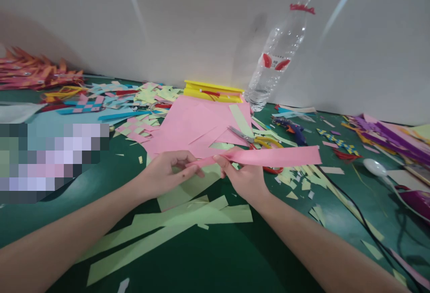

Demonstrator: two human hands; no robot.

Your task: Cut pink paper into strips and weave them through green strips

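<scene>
Pink strip point(285, 156) between both hands' fingers point(221, 161).

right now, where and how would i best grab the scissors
Probably by the yellow loop, from the right and above. The scissors lie with their blades pointing left and away, handles to the right. The red loop looks harder to reach: it is partly hidden behind the pink strip in your right hand.

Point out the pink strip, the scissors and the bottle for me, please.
Pink strip point(285, 156): head view, on its wide, flat part.
Scissors point(243, 136): head view, on the metal blades.
Bottle point(276, 62): head view, on the label.
</scene>
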